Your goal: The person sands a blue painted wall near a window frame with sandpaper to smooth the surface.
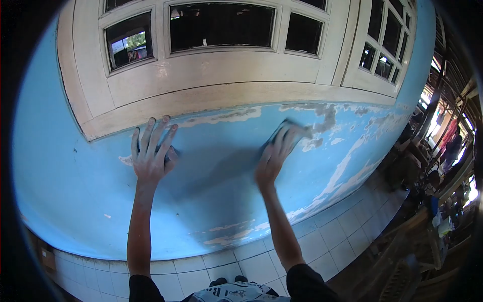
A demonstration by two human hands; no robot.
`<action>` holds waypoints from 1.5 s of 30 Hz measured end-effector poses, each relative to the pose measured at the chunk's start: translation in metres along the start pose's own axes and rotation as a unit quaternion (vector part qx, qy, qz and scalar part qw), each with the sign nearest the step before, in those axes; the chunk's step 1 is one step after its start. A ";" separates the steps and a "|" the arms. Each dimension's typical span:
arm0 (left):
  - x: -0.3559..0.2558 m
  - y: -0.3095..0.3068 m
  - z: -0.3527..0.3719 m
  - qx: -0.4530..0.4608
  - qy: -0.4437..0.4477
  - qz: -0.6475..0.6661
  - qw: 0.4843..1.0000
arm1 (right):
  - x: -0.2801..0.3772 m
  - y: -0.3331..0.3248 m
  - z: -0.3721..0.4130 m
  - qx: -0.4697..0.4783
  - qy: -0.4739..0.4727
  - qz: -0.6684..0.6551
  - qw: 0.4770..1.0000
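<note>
My left hand (155,151) lies against the light blue wall (211,176), fingers spread, its fingertips at the lower edge of the white window frame (201,98). Dust coats its fingers, and nothing is in it. Farther right, my right hand (276,153) presses a dark, thin sheet that looks like sandpaper (286,122) against the wall. Motion blurs that hand, and its fingers cover most of the sheet. Beside it the paint is worn into grey and whitish patches (322,118).
White-framed glass panes (221,25) stand above the wall. Pale floor tiles (256,269) run along its foot, where my feet are. On the right are a wooden bench (402,226) and cluttered items under a roofed area.
</note>
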State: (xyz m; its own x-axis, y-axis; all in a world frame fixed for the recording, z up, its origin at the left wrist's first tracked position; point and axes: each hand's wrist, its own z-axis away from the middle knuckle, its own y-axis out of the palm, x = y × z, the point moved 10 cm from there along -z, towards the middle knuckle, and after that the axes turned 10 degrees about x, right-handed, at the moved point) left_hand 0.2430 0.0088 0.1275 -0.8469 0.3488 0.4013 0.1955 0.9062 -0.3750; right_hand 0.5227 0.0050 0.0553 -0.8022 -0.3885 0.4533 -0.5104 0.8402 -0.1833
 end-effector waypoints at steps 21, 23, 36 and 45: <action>0.000 0.000 0.002 -0.003 -0.001 -0.003 1.000 | -0.012 -0.037 -0.058 -0.145 -0.064 -0.027 0.987; 0.002 0.001 0.001 -0.007 0.000 -0.007 1.000 | 0.001 -0.046 -0.071 -0.146 -0.091 -0.014 0.985; 0.001 0.003 0.003 -0.006 -0.002 -0.016 1.000 | -0.013 -0.018 -0.064 -0.033 -0.090 0.055 0.994; 0.003 0.001 0.002 -0.015 -0.020 -0.005 1.000 | -0.015 -0.018 -0.058 -0.032 -0.119 0.063 0.990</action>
State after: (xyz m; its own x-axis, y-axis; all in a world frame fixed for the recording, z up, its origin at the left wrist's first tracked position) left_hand 0.2396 0.0103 0.1270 -0.8680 0.3299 0.3711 0.2008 0.9168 -0.3453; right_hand 0.5616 0.0176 0.1023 -0.9129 -0.3500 0.2100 -0.3861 0.9074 -0.1660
